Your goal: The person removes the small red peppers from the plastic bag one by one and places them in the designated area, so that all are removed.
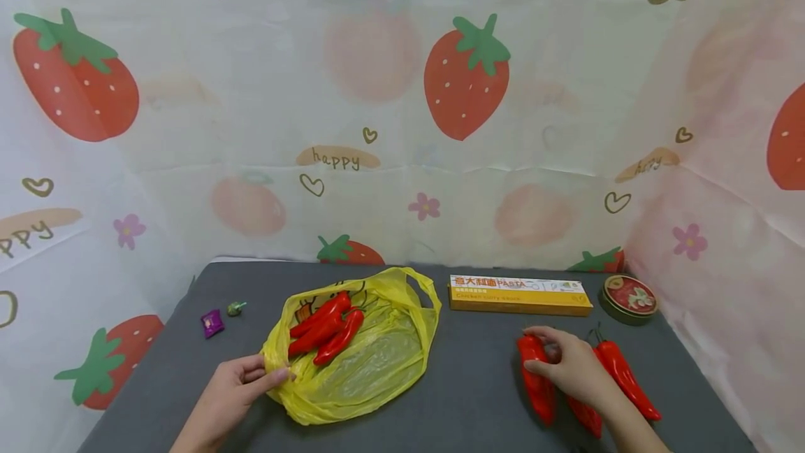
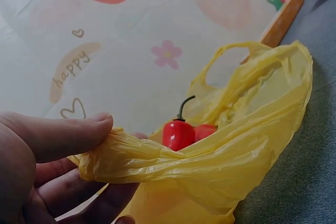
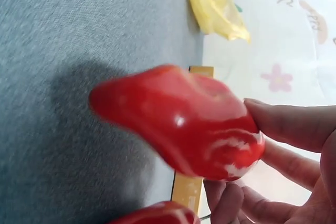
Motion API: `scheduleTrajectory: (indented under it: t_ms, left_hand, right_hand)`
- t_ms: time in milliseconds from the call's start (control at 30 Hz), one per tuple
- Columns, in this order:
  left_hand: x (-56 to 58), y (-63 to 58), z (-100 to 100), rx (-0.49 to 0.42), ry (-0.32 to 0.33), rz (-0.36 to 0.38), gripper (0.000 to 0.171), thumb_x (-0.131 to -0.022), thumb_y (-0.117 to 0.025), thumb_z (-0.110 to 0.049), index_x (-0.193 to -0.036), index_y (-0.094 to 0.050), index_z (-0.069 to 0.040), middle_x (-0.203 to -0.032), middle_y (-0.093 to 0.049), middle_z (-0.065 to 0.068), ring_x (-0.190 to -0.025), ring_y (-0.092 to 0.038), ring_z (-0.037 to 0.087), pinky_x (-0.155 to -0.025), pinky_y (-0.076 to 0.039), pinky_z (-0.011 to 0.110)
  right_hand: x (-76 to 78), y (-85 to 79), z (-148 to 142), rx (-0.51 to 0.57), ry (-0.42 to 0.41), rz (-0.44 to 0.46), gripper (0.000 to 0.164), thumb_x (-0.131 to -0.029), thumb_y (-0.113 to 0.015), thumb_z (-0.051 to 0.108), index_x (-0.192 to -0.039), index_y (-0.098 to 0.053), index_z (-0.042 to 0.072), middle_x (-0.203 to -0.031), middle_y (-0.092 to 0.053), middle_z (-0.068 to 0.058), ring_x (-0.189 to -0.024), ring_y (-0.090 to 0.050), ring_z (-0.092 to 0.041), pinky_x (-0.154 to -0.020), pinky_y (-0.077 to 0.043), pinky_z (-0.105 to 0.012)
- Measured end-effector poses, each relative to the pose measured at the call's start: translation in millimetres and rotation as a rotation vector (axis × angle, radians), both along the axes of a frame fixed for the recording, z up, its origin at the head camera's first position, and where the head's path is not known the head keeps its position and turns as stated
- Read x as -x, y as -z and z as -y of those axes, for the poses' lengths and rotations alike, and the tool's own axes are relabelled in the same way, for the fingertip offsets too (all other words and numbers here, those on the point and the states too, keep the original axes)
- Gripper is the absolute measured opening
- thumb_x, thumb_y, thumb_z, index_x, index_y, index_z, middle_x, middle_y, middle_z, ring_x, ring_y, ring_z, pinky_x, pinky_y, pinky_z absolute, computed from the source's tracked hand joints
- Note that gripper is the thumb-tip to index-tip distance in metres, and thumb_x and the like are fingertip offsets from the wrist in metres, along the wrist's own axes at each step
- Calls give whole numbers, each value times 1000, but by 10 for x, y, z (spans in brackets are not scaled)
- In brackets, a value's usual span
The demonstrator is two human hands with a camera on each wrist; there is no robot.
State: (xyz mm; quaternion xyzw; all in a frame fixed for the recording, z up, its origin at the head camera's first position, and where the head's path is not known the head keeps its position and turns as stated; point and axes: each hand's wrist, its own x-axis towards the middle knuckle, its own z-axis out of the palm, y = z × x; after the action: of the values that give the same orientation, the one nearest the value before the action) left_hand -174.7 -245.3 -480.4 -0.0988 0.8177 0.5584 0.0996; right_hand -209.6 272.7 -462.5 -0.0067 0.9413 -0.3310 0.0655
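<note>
Curtain (image 1: 377, 229): backs the rear edge of the tabletop (image 1: 478, 390).
Tabletop: a broad grey stretch runs between the bag (image 1: 377, 383) and the held pepper (image 1: 538, 391).
Bag: yellow, left of the middle, well in from the left edge; its mouth gapes, a handle loop toward the rear edge.
Box (image 1: 518, 297): lengthwise near the rear edge, right of the middle.
Left hand (image 1: 234, 389): thumb and fingers pinch the bag's left rim.
Right hand (image 1: 581, 367): thumb and fingers grip one end of the held pepper, over the right half.
Bagged peppers (image 1: 339, 338): three show inside, toward the bag's left side.
Loose peppers (image 1: 627, 379): one partly under the right hand, one nearer the right edge.
Tin (image 1: 629, 299): rear right corner, just beside the box.
Packet (image 1: 212, 324): purple, near the left edge.
Green piece (image 1: 235, 308): beside the packet.
</note>
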Motion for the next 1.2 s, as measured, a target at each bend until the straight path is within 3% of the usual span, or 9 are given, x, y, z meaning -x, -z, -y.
scheduleTrajectory:
  t_ms: [200,300,533,700,1200]
  left_hand:
    - [0,-22,-19,15,1,5,50,-93,-72,-40,-121,-70,1,-103,-76,7,-89,-67,16,-87,-57,39]
    - [-1,-30,-18,12,4,4,51,-93,-72,-40,-122,-70,1,-103,-76,7,-89,-67,17,-87,-57,38]
    - [-5,-42,-22,17,5,5,53,-92,-73,-41,-122,-69,2,-103,-76,7,-88,-66,17,-88,-58,39]
    - [-16,-40,-28,21,4,-2,53,-92,-74,-42,-121,-70,2,-104,-76,7,-89,-67,17,-88,-58,40]
    - [12,-19,-22,37,-12,19,56,-92,-74,-42,-124,-68,3,-106,-76,8,-90,-68,17,-91,-57,43]
  right_hand:
    - [-17,46,-61,-67,-16,-11,58,-82,-85,28,-134,-64,14,-97,-61,-6,-85,-52,-20,-70,-45,-36]
    - [-26,66,-71,-81,-22,-3,57,-81,-86,27,-132,-65,14,-94,-60,-4,-85,-52,-20,-70,-46,-35]
    - [-24,84,-93,-191,-46,-16,56,-79,-87,30,-129,-68,15,-110,-65,-11,-93,-56,-25,-80,-53,-49]
    - [-31,105,-108,-197,-56,14,49,-78,-88,28,-123,-72,15,-123,-63,-17,-106,-58,-31,-87,-52,-61]
    - [-35,169,-123,-211,-42,5,54,-74,-90,30,-123,-71,15,-123,-62,-18,-113,-55,-37,-90,-51,-63]
